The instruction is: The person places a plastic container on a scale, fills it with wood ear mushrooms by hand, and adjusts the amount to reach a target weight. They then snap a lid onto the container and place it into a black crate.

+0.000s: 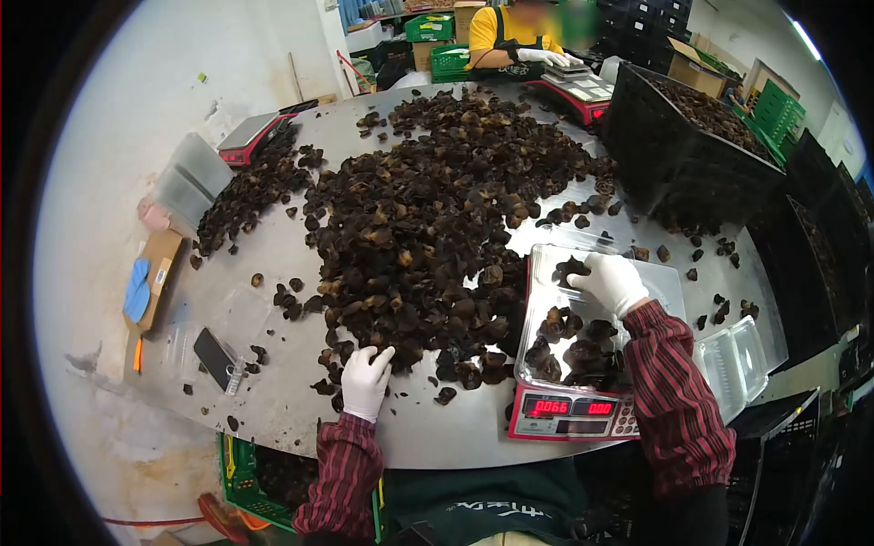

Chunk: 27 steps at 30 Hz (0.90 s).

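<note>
A large heap of dark brown, shrivelled pieces (410,209), which look like dried mushrooms, covers the middle of the metal table. My left hand (366,382), in a white glove, rests at the heap's near edge with its fingers apart and nothing visible in them. In my gloved right hand (612,282) a dark dried piece (574,267) is pinched above the far part of a scale's clear tray (542,264). Several dried pieces (592,355) lie on that tray. The red scale (569,414) beneath reads 0.066 on its left display.
Clear plastic containers (733,364) lie right of the scale. Black crates (692,136) stand along the right. A phone (217,357), cardboard box (157,273) and second scale (250,136) are at left. Across the table, a person in yellow (510,36) works at another scale (578,86).
</note>
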Motion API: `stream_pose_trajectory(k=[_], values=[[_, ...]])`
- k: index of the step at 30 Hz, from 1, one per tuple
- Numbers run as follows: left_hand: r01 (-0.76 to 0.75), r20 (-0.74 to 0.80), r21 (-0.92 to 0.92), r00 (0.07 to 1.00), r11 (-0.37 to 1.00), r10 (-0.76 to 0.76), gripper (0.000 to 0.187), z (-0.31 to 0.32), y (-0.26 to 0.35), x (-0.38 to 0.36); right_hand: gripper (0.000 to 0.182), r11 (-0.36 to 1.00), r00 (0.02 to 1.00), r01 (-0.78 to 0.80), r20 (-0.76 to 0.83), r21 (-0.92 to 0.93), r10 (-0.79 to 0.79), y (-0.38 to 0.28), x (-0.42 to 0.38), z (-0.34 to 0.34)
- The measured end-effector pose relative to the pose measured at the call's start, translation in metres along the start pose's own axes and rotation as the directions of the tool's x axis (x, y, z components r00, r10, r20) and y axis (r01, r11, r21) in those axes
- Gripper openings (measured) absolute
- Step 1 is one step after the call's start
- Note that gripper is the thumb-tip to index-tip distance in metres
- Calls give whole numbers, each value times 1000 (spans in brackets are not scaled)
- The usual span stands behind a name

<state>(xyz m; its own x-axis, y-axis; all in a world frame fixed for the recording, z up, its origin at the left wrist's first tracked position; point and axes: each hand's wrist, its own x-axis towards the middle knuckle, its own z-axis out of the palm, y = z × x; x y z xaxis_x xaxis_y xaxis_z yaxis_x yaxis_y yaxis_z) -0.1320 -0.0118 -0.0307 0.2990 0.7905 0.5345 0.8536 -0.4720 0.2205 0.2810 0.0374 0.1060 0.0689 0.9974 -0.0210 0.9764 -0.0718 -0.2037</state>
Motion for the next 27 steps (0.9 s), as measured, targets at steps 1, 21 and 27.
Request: stream_pose_trajectory(k=[1,21,27], values=[[43,-28,-60,999,997,-44,25,-1,0,4,40,1000,1000,1,2,0,-1,2,4,4],[-196,96,-805,889,560,449,26,-17,221,172,18,962,991,40,-137,271,-3,18,-121,-45],[-360,98,-775,743,519,662,49,-16,229,159,25,946,992,13,-123,324,28,28,-140,-38]])
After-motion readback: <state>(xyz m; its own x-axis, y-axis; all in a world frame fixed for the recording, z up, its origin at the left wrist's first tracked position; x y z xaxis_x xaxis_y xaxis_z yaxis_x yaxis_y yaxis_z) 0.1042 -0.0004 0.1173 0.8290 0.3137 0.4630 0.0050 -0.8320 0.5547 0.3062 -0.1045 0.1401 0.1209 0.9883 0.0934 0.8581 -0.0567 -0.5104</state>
